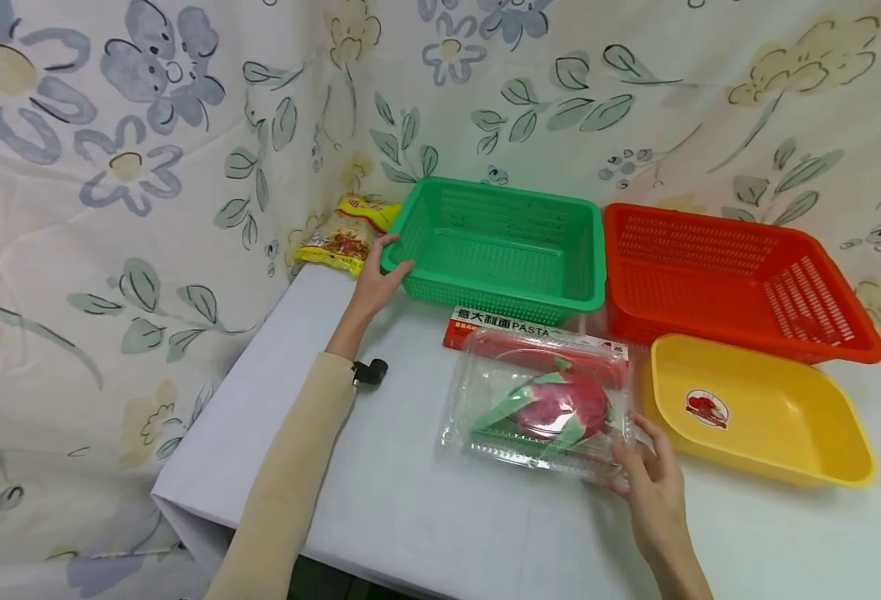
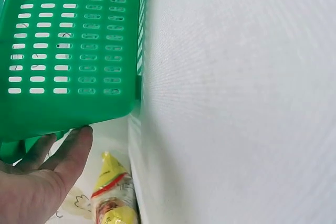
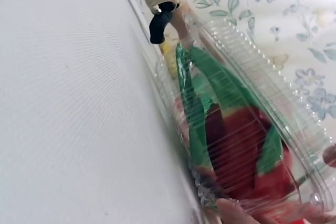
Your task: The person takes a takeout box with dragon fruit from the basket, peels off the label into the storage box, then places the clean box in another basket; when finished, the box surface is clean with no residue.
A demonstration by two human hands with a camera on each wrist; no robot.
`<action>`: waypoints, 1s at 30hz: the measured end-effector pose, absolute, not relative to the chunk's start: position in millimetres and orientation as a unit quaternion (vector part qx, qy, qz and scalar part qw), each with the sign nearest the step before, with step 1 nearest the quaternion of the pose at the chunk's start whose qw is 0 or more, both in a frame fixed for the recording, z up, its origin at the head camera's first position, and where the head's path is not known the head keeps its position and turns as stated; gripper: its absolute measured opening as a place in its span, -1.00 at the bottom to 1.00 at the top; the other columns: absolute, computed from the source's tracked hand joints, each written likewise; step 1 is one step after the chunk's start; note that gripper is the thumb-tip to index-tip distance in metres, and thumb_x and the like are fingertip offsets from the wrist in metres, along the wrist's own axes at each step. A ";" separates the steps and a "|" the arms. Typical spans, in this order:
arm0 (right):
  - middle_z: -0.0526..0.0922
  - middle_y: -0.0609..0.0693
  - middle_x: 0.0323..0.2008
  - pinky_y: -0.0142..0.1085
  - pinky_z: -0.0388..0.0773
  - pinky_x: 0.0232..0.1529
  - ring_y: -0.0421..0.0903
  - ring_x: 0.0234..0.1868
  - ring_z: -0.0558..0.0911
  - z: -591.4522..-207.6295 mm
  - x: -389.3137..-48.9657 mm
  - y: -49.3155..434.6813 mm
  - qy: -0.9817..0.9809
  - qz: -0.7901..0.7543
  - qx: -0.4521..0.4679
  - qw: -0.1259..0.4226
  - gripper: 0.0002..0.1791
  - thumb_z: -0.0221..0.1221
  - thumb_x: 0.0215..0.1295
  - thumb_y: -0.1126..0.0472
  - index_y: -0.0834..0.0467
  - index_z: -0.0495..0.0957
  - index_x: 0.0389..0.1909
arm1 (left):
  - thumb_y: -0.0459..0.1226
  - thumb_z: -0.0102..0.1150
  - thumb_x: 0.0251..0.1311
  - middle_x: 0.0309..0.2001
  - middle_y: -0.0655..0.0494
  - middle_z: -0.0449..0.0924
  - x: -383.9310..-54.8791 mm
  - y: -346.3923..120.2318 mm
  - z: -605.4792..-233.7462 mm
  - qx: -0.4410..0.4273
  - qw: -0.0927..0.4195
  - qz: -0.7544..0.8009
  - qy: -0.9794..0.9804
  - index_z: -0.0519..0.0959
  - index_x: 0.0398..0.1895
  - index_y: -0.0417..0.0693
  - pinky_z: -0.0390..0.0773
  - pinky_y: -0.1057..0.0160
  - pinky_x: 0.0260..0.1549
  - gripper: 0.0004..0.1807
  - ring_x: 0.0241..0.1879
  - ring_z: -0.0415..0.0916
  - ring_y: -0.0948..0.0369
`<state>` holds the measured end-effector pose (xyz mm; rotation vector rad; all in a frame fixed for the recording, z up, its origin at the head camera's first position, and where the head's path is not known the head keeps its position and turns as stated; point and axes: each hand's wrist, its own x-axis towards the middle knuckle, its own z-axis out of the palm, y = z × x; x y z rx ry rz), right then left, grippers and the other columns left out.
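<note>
My left hand [image 1: 375, 282] grips the left end of a green plastic basket [image 1: 496, 300] by its rim. In the left wrist view the fingers [image 2: 73, 156] lie against the basket's end wall. With my right hand [image 1: 656, 492] I hold a clear plastic clamshell box [image 1: 458, 417] by its near right corner. Inside the box sits a red dragon fruit [image 1: 571, 404] with green leaf tips, also visible through the lid in the right wrist view. Behind the box lies a red and white pasta packet [image 1: 458, 329], partly covered by the box and the basket.
A red basket [image 1: 710, 308] stands right of the green one. In front of it is a yellow tray [image 1: 793, 417]. A yellow food bag [image 1: 335, 237] leans at the back left, beside the green basket. White cloth covers the table [image 1: 410, 492]; a floral curtain [image 1: 185, 275] hangs behind.
</note>
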<state>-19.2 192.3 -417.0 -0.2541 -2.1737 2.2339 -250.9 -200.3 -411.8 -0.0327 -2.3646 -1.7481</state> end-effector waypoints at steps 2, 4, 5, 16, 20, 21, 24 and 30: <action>0.60 -0.19 -0.12 -0.35 0.68 -0.36 -0.27 -0.22 0.61 -415.8 -19.3 191.8 -0.691 0.717 -0.087 0.020 -0.65 0.01 0.50 0.28 -0.07 0.35 0.21 | -0.12 0.14 0.35 0.48 -0.01 0.11 -251.8 -200.6 -411.7 -0.015 0.099 -0.595 -0.798 0.20 0.46 0.10 0.13 -0.01 0.39 -0.36 0.45 0.06 0.04; 0.61 -0.20 -0.14 -0.33 0.68 -0.40 -0.27 -0.24 0.61 -414.6 -19.5 191.3 -0.688 0.719 -0.092 0.029 -0.67 0.00 0.49 0.30 -0.04 0.38 0.18 | -0.10 0.14 0.35 0.48 -0.01 0.10 -252.1 -200.6 -411.6 -0.019 0.097 -0.599 -0.795 0.20 0.47 0.10 0.13 -0.02 0.38 -0.35 0.45 0.06 0.04; 0.61 -0.20 -0.14 -0.32 0.68 -0.42 -0.27 -0.25 0.62 -414.1 -19.6 191.1 -0.687 0.720 -0.093 0.032 -0.68 0.00 0.49 0.31 -0.02 0.39 0.17 | -0.09 0.13 0.35 0.48 0.00 0.09 -252.1 -200.6 -411.6 -0.019 0.095 -0.600 -0.794 0.20 0.47 0.12 0.14 -0.01 0.38 -0.34 0.45 0.06 0.05; 0.62 -0.17 -0.08 -0.32 0.68 -0.39 -0.22 -0.23 0.62 -413.9 -18.5 188.0 -0.679 0.728 -0.086 0.014 -0.67 0.00 0.49 0.32 0.06 0.37 0.20 | -0.07 0.12 0.36 0.51 0.01 0.03 -249.9 -204.2 -412.2 -0.026 0.110 -0.586 -0.802 0.20 0.47 0.07 0.11 -0.01 0.40 -0.34 0.47 0.03 0.04; 0.59 -0.13 -0.06 -0.31 0.68 -0.40 -0.21 -0.22 0.60 -414.4 -17.2 188.0 -0.667 0.742 -0.068 0.003 -0.68 -0.03 0.50 0.34 0.06 0.39 0.19 | -0.11 0.11 0.36 0.55 -0.01 -0.13 -249.6 -205.1 -413.9 -0.039 0.134 -0.557 -0.818 0.21 0.47 -0.03 0.04 -0.05 0.42 -0.35 0.51 -0.10 0.01; 0.57 -0.12 -0.04 -0.31 0.67 -0.39 -0.21 -0.20 0.59 -414.6 -16.9 187.9 -0.663 0.746 -0.065 -0.002 -0.68 -0.04 0.51 0.34 0.06 0.39 0.19 | -0.12 0.10 0.36 0.56 -0.01 -0.17 -249.7 -205.4 -414.6 -0.044 0.139 -0.551 -0.822 0.21 0.46 -0.05 0.02 -0.05 0.43 -0.35 0.52 -0.13 0.01; 0.52 -0.12 -0.01 -0.32 0.67 -0.37 -0.22 -0.16 0.55 -414.2 -16.9 187.4 -0.655 0.752 -0.073 -0.017 -0.68 -0.06 0.52 0.32 0.01 0.40 0.19 | -0.14 0.08 0.37 0.56 -0.03 -0.17 -250.9 -205.9 -415.7 -0.066 0.146 -0.540 -0.826 0.21 0.46 -0.14 0.01 -0.06 0.43 -0.36 0.53 -0.16 0.04; 0.40 -0.11 0.12 -0.36 0.67 -0.34 -0.23 -0.14 0.54 -406.6 -23.0 185.2 -0.674 0.731 -0.104 -0.031 -0.66 -0.04 0.53 0.24 0.00 0.34 0.26 | -0.17 0.07 0.39 0.56 -0.02 -0.13 -252.0 -207.2 -416.2 -0.084 0.149 -0.546 -0.820 0.23 0.44 -0.19 0.02 -0.04 0.42 -0.38 0.52 -0.15 0.09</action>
